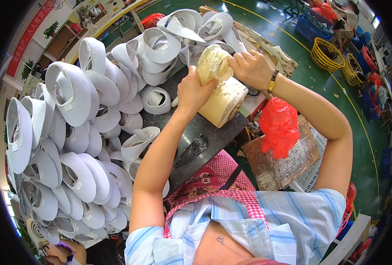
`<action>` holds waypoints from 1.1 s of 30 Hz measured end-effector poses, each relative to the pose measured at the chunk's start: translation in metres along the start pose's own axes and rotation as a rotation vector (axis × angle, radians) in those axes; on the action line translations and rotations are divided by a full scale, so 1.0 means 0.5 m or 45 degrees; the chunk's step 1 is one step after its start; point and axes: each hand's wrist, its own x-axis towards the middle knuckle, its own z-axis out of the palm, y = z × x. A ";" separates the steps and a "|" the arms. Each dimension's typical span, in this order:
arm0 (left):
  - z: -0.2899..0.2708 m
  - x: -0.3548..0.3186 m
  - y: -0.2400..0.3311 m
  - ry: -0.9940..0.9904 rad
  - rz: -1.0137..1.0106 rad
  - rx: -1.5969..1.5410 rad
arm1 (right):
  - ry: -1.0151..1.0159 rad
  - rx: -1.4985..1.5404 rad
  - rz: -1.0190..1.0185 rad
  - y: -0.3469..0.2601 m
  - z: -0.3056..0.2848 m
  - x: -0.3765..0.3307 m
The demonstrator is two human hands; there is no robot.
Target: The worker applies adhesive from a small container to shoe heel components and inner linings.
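Above a dark speckled worktop (216, 140), both hands hold a cream, round, cup-like tub (212, 62) with a crusted, stained surface. My left hand (193, 92) is wrapped round its near left side. On its right rim my right hand (252, 69) is closed, with the fingertips partly hidden. Just under the tub lies a larger cream container (222, 104), also stained and crusted; the tub hides part of it. Left of my left hand, a single white sun visor (156, 100) rests on the worktop.
Many white visors (78, 176) are piled in rows along the left and far side. To the right, a red plastic bag (279, 126) hangs over a stained wooden board (266, 165). Yellow baskets (326, 55) stand on the green floor; another person (348, 20) sits beyond them.
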 end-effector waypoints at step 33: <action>-0.003 -0.050 -0.119 -0.210 0.206 -0.770 | -0.457 1.847 1.433 -0.134 -0.054 -0.010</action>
